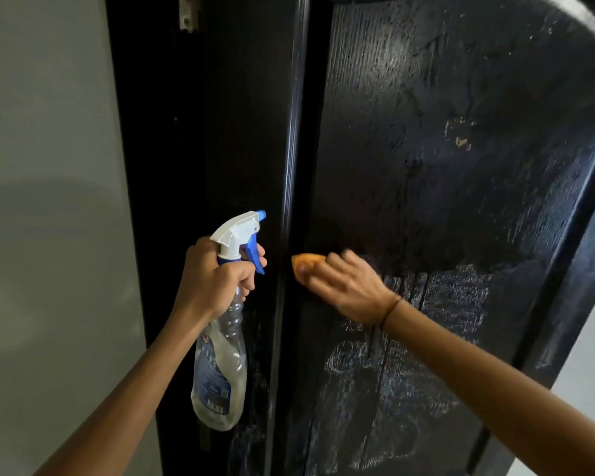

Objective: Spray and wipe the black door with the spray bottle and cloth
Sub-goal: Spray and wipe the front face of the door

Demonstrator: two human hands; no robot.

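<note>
The black door (443,166) fills most of the view, its grained panel streaked with wet patches above and pale chalky marks below; it stands just right of a dark frame post (220,132), with a grey wall (49,201) at the left. The spray bottle (220,355), clear ribbed plastic with a white head and blue trigger, is gripped at the neck by the left hand (213,276), nozzle directed at the door. The orange cloth (308,260), soft and bunched, is held against the door's left edge by the right hand (344,286), fingers curled over it; the hand is blurred. Wiping is judged to be under way. Firm, overlapping strokes are advised, carried down into the chalky lower area, with the cloth refolded once soiled. Runs of liquid should be caught before drying.
</note>
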